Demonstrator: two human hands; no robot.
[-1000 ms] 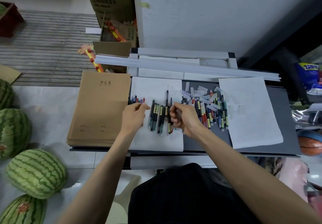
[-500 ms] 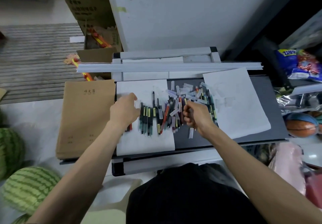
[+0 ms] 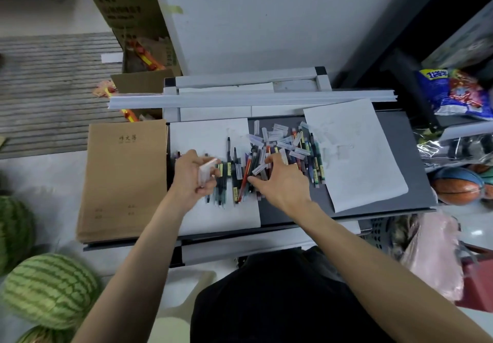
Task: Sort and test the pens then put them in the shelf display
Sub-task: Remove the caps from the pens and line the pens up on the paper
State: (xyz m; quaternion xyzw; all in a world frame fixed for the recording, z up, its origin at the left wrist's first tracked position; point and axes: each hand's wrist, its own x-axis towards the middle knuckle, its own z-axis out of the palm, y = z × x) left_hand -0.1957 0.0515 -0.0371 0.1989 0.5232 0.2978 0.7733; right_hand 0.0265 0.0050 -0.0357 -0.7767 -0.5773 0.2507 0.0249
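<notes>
Several dark pens with yellow labels lie in a row on a white sheet. To their right, a heap of pens and clear caps covers the dark tabletop. My left hand holds a clear pen cap between its curled fingers, just left of the row. My right hand rests spread on the pile's near side, fingers straight and touching pens and a red pen. Nothing sits inside its grasp.
A stack of brown notebooks lies left of the sheet. A second white sheet lies on the right. White rails run along the back. Watermelons sit on the floor at left, a basketball and snack bags at right.
My right hand has opened from a fist and spread onto the pile. My left hand now holds a clear cap. The camera view shifted left and closer.
</notes>
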